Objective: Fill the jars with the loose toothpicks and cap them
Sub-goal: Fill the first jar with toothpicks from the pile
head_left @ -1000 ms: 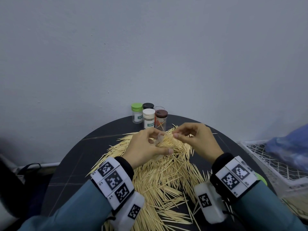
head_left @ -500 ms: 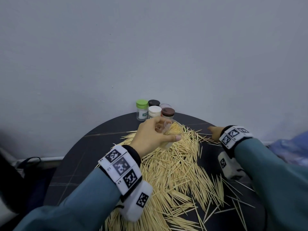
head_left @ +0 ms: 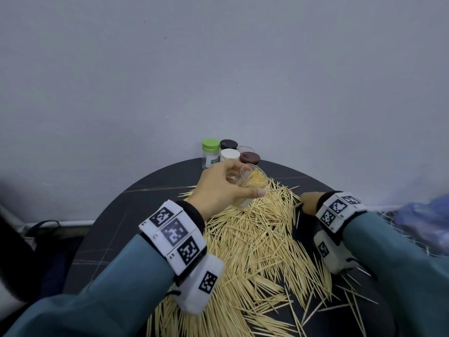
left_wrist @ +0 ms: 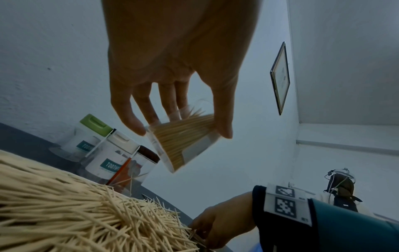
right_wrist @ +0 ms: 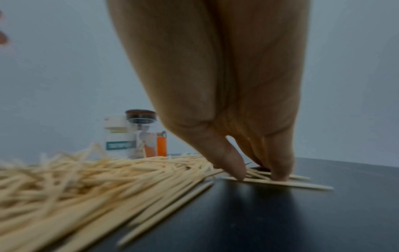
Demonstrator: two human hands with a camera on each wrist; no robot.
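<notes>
Holding the jar [head_left: 247, 188] tipped in the left hand [head_left: 218, 188], the right hand [right_wrist: 248, 163] should pinch toothpicks [head_left: 255, 239] together, all pointing one way.

white-capped jar [left_wrist: 112, 159] label "TOOTH", partly hidden

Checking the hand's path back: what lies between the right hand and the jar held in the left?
In the head view, only loose toothpicks on the black table lie between the right hand and the jar.
</notes>
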